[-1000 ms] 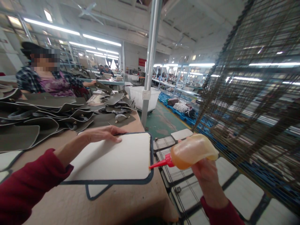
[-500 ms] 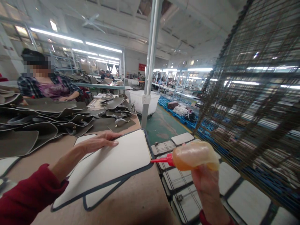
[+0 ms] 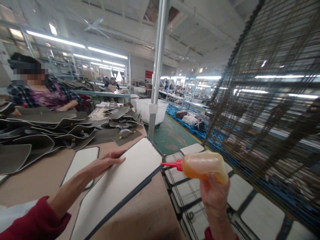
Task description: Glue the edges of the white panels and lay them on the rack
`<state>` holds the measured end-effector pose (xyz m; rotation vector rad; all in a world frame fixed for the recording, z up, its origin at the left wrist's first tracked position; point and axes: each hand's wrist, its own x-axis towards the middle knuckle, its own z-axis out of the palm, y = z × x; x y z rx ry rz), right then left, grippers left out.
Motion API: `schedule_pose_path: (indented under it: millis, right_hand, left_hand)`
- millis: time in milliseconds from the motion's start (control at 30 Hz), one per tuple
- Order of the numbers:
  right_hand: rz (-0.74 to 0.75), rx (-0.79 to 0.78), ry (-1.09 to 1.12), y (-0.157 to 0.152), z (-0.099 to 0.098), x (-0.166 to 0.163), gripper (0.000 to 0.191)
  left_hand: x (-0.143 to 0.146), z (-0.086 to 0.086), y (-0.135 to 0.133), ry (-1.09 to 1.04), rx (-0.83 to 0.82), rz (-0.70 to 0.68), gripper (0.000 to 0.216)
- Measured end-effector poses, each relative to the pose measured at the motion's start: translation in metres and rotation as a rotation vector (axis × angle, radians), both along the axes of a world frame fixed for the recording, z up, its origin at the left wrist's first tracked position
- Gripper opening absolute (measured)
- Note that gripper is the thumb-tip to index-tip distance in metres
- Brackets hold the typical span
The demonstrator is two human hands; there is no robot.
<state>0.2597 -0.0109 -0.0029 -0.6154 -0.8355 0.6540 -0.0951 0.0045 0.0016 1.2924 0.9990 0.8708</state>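
Note:
My left hand (image 3: pixel 110 161) grips the far long edge of a white panel (image 3: pixel 125 180) with a dark border, thumb on top and fingers beneath. The panel lies slanted over the brown table. In my right hand (image 3: pixel 215 193) is a squeeze bottle (image 3: pixel 202 165) of amber liquid, held on its side. Its red nozzle (image 3: pixel 170 164) points left, and the tip meets the panel's right corner at the dark border. Another white panel (image 3: pixel 82 163) with a dark edge lies on the table beyond my left forearm.
Grey-brown sheets (image 3: pixel 50 130) are heaped at the table's left, where a co-worker (image 3: pixel 45 93) sits. A metal post (image 3: pixel 156 73) stands past the table (image 3: pixel 140 213), near a white bin (image 3: pixel 150 110). White panels (image 3: pixel 261 213) and a wire rack (image 3: pixel 262 83) are on the right.
The held panel has turned, its near end swinging toward me and its right corner now pointing more at the nozzle. The bottle has shifted slightly left and up, and the view has swung a little right.

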Motion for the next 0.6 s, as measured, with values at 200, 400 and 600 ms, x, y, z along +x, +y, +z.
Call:
schedule_pose_path:
  millis: [200,400,600]
  right_hand:
    - [0.020,0.034,0.008,0.000,0.004,-0.003,0.047]
    - [0.006,0.030,0.002,0.002,0.003,-0.004,0.044]
    - [0.012,0.036,0.011,0.004,0.004,-0.004,0.043]
  left_hand:
    - [0.008,-0.005,-0.003,-0.046,-0.039,0.044,0.054]
    - [0.014,-0.009,-0.004,-0.100,-0.085,0.055,0.055]
    - [0.023,-0.003,-0.009,-0.090,-0.104,0.131,0.063]
